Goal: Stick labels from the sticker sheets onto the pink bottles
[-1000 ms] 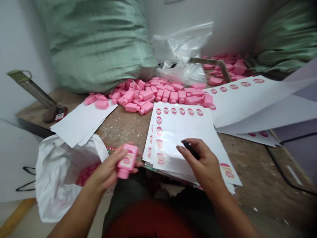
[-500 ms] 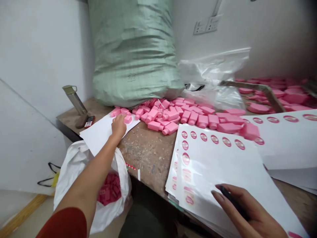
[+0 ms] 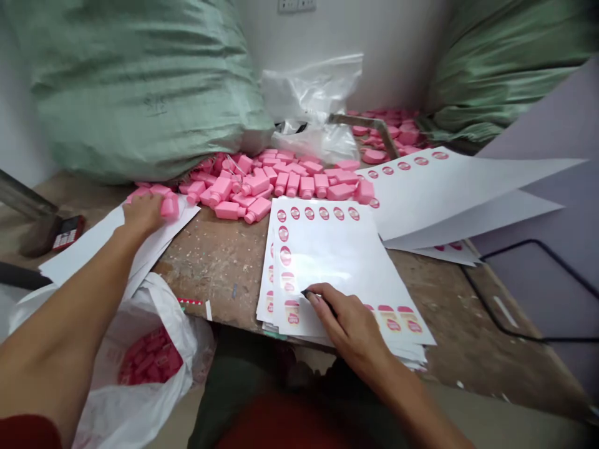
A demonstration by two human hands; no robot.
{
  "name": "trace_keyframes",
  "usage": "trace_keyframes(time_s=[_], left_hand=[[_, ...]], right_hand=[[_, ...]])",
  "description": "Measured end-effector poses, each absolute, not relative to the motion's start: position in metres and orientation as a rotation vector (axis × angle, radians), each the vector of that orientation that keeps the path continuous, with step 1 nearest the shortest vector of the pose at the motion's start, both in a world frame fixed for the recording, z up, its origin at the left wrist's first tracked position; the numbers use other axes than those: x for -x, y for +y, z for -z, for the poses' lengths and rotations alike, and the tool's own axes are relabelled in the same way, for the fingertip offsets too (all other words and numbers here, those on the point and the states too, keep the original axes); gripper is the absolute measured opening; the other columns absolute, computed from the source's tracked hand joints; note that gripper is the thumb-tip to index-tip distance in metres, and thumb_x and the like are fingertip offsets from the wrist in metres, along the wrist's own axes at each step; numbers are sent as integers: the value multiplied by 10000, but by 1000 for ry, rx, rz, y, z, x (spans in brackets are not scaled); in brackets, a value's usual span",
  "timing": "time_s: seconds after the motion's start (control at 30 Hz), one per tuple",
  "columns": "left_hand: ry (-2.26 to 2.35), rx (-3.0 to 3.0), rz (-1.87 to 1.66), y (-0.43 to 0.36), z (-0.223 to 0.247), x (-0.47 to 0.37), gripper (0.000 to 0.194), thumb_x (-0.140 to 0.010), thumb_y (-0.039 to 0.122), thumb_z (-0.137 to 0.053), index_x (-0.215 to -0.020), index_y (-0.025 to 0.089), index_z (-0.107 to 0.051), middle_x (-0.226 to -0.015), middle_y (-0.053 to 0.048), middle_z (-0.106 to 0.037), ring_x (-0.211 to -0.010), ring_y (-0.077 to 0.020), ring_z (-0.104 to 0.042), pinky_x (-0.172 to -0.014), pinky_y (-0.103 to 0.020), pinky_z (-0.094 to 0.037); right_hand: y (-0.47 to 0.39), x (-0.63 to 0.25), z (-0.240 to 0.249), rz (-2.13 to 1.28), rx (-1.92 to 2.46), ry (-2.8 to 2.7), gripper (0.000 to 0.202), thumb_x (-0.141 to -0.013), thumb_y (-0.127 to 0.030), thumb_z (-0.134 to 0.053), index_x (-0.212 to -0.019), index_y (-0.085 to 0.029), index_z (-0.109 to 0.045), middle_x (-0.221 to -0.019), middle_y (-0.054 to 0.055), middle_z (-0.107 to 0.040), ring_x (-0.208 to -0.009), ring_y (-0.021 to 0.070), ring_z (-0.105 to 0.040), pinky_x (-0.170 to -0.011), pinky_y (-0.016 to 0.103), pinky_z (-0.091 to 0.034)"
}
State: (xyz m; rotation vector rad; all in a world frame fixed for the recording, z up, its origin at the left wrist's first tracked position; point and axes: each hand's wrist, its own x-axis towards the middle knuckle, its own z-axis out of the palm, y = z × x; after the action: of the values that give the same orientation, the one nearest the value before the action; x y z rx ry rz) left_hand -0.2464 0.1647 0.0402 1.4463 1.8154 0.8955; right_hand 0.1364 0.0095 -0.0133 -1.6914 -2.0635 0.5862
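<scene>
My left hand [image 3: 144, 215] is over the white paper at the table's left, its fingers closed round a small pink plastic bottle [image 3: 169, 206] that is slightly blurred; its fingertips are partly hidden. More pink bottles [image 3: 255, 183] lie heaped just to the right. Between the fingers of my right hand [image 3: 349, 318] is a slim black pen-like tool [image 3: 306, 293], its exact kind unclear. This hand rests over the lower part of a stack of white sticker sheets [image 3: 327, 249]. Oval pink labels line the top and left edges of the uppermost sheet, with larger labels along the bottom.
A white bag [image 3: 173, 299] with pink bottles inside hangs open below the table's left edge. Big green sacks [image 3: 145, 93] stand behind. Loose sheets [image 3: 449, 187] curl up at the right, near a black wire frame [image 3: 528, 243]. A red phone [image 3: 69, 232] lies far left.
The view has swung right and down. My left hand has closed on a pink bottle at the left paper. My right hand has come in over the sticker sheet with the black tool.
</scene>
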Motion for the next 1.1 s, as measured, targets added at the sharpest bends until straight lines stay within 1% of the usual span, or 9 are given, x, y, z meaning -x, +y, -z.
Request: trace_keyframes(time_s=[0.03, 0.07, 0.13, 0.23, 0.37, 0.47, 0.67, 0.87, 1.1], left_hand=[[1800, -1405, -945, 156, -45, 240, 355, -774, 159, -701, -1065, 111, -504, -1409, 8, -416, -1407, -380, -100, -1047, -445, -354], [1788, -1362, -992, 148, -49, 231, 411, -764, 152, -708, -1101, 116, -476, -1401, 6, -430, -1401, -361, -140, -1040, -441, -363], [1711, -1272, -1059, 128, -48, 206, 476, -799, 177, -677, -1200, 142, -423, -1350, -18, -498, -1308, -276, -373, -1001, -425, -414], [1477, -1110, -1081, 92, -32, 157, 330, -889, 263, -549, -1198, 167, -485, -1189, -61, -622, -1009, -164, -609, -895, -347, -508], [951, -499, -1049, 47, -7, 92, 263, -825, 259, -631, -1042, 114, -599, -1040, -126, -664, -837, -155, -642, -717, -259, -550], [862, -322, -1028, 31, 3, 59, 239, -782, 178, -678, -998, 104, -609, -1034, -126, -667, -775, -143, -646, -649, -237, -547], [882, -276, -1042, 31, 11, 35, 333, -756, 86, -663, -1077, 134, -587, -1046, -112, -680, -1034, -220, -641, -923, -364, -516], [876, -193, -1083, 32, 17, 33, 387, -740, 72, -662, -1111, 144, -577, -1196, -126, -637, -1149, -248, -591, -1001, -397, -472], [881, -195, -1077, 31, 18, 34, 477, -739, 71, -662, -1189, 180, -546, -1207, -116, -633, -1186, -265, -569, -1017, -448, -460]], right_hand=[[8, -138, 14, -565, 1681, -2076, 303, -927, -363, -374, -938, -250, -656, -819, 35, -732, -661, 211, -639, -606, 312, -429], [7, -139, 15, -543, 1678, -2085, 285, -923, -350, -389, -933, -251, -656, -816, 34, -731, -656, 208, -637, -600, 307, -419], [6, -141, 18, -501, 1695, -2107, 256, -910, -343, -418, -936, -255, -656, -761, 28, -725, -613, 204, -622, -571, 298, -385], [5, -142, 22, -437, 1735, -2172, 219, -893, -336, -449, -937, -258, -649, -703, 17, -716, -568, 203, -591, -550, 292, -333], [3, -141, 23, -398, 1753, -2249, 179, -895, -309, -460, -895, -245, -628, -716, 2, -719, -569, 193, -565, -599, 301, -339], [3, -140, 23, -363, 1744, -2263, 165, -897, -302, -467, -889, -236, -619, -716, -2, -718, -566, 187, -554, -632, 312, -343], [5, -140, 25, -329, 1719, -2227, 167, -900, -310, -470, -864, -237, -616, -673, -10, -705, -539, 168, -544, -619, 294, -314], [7, -138, 25, -330, 1749, -2239, 179, -900, -323, -469, -863, -244, -625, -676, -3, -704, -542, 178, -534, -608, 298, -315], [11, -136, 23, -300, 1724, -2258, 181, -892, -306, -464, -832, -233, -618, -630, -6, -690, -504, 163, -513, -588, 289, -304]])
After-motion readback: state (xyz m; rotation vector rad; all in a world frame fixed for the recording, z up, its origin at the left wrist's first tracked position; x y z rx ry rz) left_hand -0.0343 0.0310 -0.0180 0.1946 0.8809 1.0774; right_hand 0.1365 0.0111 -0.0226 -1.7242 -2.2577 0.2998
